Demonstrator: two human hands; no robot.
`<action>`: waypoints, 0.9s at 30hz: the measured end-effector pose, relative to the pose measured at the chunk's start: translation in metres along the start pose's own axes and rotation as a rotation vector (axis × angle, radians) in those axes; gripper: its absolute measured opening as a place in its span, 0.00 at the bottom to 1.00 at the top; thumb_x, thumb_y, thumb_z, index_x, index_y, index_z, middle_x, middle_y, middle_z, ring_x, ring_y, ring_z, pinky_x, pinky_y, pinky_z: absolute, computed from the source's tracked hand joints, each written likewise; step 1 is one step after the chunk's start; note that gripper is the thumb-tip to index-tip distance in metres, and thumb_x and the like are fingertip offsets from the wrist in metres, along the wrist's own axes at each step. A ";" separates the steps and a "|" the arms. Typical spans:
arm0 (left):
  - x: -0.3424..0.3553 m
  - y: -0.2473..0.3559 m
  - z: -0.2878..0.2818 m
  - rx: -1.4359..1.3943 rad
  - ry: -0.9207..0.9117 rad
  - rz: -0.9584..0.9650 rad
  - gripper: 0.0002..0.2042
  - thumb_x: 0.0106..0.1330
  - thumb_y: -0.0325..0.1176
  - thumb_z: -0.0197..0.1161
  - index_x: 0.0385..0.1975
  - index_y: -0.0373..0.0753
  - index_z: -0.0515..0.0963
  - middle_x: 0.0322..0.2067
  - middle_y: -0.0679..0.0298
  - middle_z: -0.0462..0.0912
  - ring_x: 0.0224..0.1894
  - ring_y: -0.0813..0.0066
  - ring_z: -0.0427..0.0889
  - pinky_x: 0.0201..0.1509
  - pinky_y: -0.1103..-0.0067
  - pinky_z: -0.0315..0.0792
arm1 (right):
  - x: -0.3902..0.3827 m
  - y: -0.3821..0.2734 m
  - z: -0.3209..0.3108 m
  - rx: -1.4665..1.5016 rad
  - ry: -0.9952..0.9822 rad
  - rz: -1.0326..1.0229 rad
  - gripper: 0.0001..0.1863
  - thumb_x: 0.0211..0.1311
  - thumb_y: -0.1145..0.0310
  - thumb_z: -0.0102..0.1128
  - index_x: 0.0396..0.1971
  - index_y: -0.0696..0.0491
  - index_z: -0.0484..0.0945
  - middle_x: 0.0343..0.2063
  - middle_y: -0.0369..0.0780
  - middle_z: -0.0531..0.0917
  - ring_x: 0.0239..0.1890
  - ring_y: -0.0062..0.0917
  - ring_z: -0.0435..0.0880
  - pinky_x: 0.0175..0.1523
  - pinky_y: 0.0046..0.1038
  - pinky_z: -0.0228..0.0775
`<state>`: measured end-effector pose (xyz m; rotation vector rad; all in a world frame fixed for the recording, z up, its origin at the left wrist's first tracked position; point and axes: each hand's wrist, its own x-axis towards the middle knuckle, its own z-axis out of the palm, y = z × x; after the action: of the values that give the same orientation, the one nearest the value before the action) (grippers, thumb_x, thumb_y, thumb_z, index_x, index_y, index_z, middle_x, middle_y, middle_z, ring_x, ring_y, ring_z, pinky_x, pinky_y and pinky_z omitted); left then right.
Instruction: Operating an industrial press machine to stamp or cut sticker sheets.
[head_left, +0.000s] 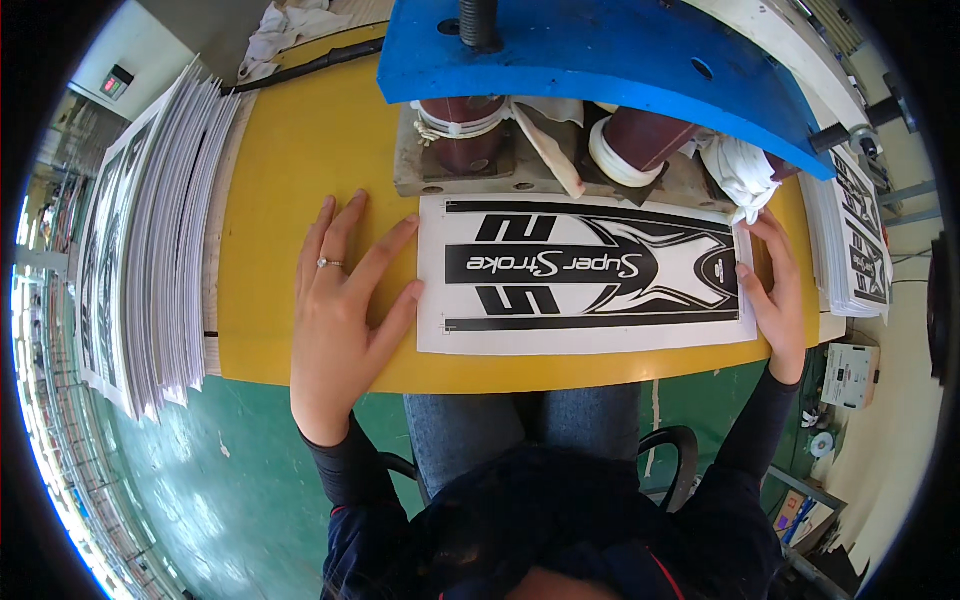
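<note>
A white printed sheet (432,300) with black and white graphics lies flat before me on a yellow tabletop (480,373). My left hand (340,300), with a ring on one finger, rests on the tabletop with fingers spread. Its index finger and thumb tips touch the sheet's left edge. At the opposite end is my right hand (776,292), its fingers stretched out and thumb apart, against the sheet's right edge. Neither hand grips anything. The sheet's far edge lies close against the metal base plate (405,160) of a machine.
Over the far side hangs a blue machine plate (600,60), with dark red cylinders (468,150) beneath it and white cloth (738,170) tied around. A tall stack of printed sheets (170,240) stands left, another stack (850,240) right. A black cable (310,67) crosses the far left.
</note>
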<state>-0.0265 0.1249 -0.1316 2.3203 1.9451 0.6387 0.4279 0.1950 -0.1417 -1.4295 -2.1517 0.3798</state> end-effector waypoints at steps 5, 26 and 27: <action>0.000 -0.001 0.002 -0.032 -0.001 0.005 0.21 0.66 0.34 0.63 0.61 0.49 0.81 0.71 0.49 0.67 0.75 0.41 0.60 0.76 0.55 0.57 | -0.001 0.002 0.001 0.016 -0.006 0.013 0.25 0.60 0.70 0.62 0.59 0.55 0.76 0.70 0.54 0.69 0.74 0.46 0.65 0.76 0.40 0.53; 0.002 -0.003 0.004 -0.113 0.051 0.023 0.21 0.62 0.33 0.67 0.57 0.51 0.83 0.67 0.46 0.70 0.70 0.37 0.66 0.72 0.54 0.63 | -0.001 -0.007 0.000 0.050 -0.008 0.020 0.26 0.58 0.70 0.63 0.59 0.54 0.77 0.70 0.53 0.69 0.76 0.46 0.63 0.76 0.41 0.52; 0.001 -0.004 0.004 -0.113 0.051 0.023 0.21 0.61 0.32 0.67 0.57 0.51 0.83 0.67 0.46 0.70 0.70 0.36 0.66 0.72 0.54 0.63 | 0.000 -0.007 0.000 0.055 -0.004 0.020 0.25 0.58 0.69 0.63 0.58 0.55 0.77 0.70 0.54 0.69 0.76 0.46 0.63 0.76 0.41 0.52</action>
<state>-0.0288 0.1279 -0.1359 2.2835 1.8533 0.7955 0.4226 0.1918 -0.1387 -1.4212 -2.1154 0.4466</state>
